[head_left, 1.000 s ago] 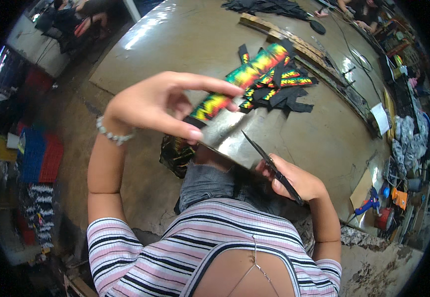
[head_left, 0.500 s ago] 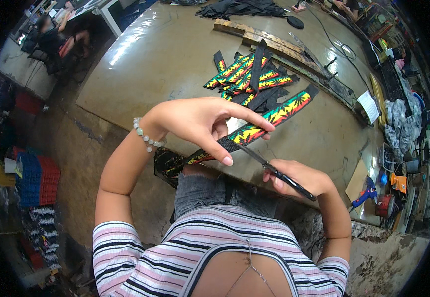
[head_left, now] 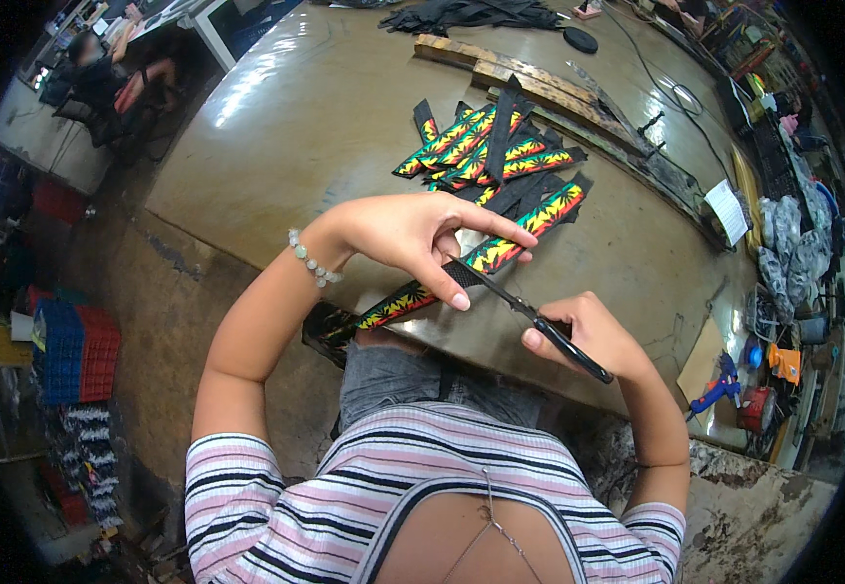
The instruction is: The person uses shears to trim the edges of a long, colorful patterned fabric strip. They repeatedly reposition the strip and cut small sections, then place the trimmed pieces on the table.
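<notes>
Scissors (head_left: 536, 317) sit in the curled grip of the right hand (head_left: 593, 334), blades at the black section of a leaf-patterned strap (head_left: 502, 251); the left hand (head_left: 411, 237) pinches it over the near edge of the counter (head_left: 276, 165).

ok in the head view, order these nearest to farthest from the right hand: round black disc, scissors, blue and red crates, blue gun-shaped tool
1. Scissors: held in the right hand.
2. Blue gun-shaped tool: off to the hand's right.
3. Round black disc: toward the far side of the table.
4. Blue and red crates: far left, off the table.
</notes>
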Demonstrator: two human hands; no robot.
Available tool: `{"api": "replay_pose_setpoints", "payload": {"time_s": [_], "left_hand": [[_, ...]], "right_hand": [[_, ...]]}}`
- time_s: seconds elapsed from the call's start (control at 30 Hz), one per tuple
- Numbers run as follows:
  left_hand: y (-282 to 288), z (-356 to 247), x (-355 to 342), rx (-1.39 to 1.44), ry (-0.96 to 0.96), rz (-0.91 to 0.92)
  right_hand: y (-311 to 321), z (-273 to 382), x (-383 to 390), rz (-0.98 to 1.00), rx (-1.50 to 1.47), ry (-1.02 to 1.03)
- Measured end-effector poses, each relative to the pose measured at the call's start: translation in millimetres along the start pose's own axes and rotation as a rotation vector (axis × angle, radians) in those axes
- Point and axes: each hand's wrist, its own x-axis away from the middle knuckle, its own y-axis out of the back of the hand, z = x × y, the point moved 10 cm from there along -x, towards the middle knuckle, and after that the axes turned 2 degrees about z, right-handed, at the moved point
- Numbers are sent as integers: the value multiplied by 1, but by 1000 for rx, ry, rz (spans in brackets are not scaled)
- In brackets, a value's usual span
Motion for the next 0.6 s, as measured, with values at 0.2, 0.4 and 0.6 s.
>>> {"api": "replay_pose_setpoints", "payload": {"time_s": [0.2, 0.4, 0.6], "left_hand": [[21, 2, -12, -86, -106, -101], [58, 40, 10, -254, 93, -517], [8, -2, 49, -418, -113, -875]], "right_hand": [[8, -20, 4, -202, 15, 88], [-45, -54, -5, -305, -827, 129], [-97, 6, -50, -313, -1193, 324]]}}
